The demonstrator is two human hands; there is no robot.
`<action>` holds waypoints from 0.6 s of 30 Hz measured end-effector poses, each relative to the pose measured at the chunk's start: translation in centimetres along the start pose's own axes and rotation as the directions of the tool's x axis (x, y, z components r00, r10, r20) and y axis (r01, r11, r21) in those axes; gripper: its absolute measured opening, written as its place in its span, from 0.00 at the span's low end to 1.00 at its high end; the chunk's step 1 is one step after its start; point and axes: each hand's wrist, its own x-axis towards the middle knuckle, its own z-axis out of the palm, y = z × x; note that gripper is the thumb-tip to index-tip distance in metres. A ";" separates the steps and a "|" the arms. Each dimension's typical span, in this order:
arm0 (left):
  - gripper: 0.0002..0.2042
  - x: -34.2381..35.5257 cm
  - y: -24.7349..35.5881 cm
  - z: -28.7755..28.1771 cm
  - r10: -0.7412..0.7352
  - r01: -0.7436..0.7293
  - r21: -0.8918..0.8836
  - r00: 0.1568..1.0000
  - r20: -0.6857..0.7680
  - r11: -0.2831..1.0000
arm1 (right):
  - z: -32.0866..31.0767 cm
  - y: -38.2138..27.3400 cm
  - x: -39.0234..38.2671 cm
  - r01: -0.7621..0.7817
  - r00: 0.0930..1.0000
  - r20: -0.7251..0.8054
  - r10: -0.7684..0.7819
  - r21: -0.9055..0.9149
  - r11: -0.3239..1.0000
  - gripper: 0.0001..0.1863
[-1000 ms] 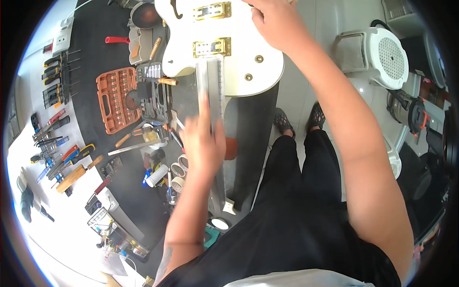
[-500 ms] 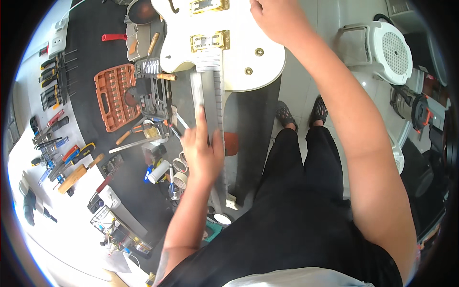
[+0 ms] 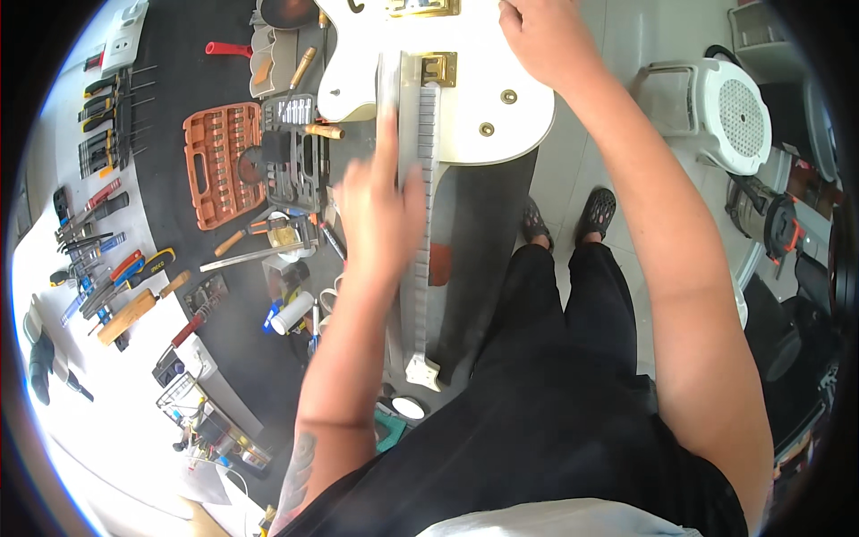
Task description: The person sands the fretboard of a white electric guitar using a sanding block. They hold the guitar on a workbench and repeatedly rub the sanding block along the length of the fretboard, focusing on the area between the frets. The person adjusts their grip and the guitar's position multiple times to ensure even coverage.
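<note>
A white electric guitar (image 3: 479,80) lies on the bench, its body at the far end and its fretted neck (image 3: 428,197) running toward me. My left hand (image 3: 383,210) is closed on a long flat metal bar (image 3: 388,80), index finger stretched along it. The bar lies lengthwise along the left side of the neck, and its far end overlaps the gold pickup (image 3: 440,70); motion blurs it. At the body's right edge my right hand (image 3: 550,40) grips the guitar with bent fingers, partly cut off by the frame. Two gold-coloured round fittings (image 3: 497,114) sit near it.
Left of the guitar lie an orange socket case (image 3: 224,166), a grey tool case (image 3: 295,179), wood-handled tools and a white bottle (image 3: 293,313). Pliers and screwdrivers (image 3: 100,121) line the far left. A white stool (image 3: 734,116) stands right, on the tiled floor.
My left hand and the metal bar have slid away from me along the neck, bringing the bar's far end beside the pickup. My right hand stays on the guitar body. The whole view has shifted slightly.
</note>
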 end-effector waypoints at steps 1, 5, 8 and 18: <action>0.40 3.4 0.4 -0.6 -0.062 0.063 -0.058 0.998 0.028 0.996 | 0.1 -0.2 0.3 0.008 1.000 0.006 -0.008 0.002 1.000 0.19; 0.39 4.1 -0.3 -0.6 -0.043 0.039 -0.079 0.998 -0.044 0.996 | -0.2 -1.1 0.1 0.027 0.996 0.086 -0.022 -0.050 0.998 0.21; 0.41 -5.0 -2.9 -0.2 -0.038 0.038 0.003 0.999 -0.026 0.999 | 0.3 -0.1 0.4 0.030 0.985 0.174 -0.013 -0.099 0.995 0.25; 0.43 -17.8 -4.4 0.1 -0.151 0.157 -0.108 0.987 0.059 0.982 | -12.1 -1.0 -6.0 -0.005 0.958 0.280 0.057 -0.183 0.983 0.24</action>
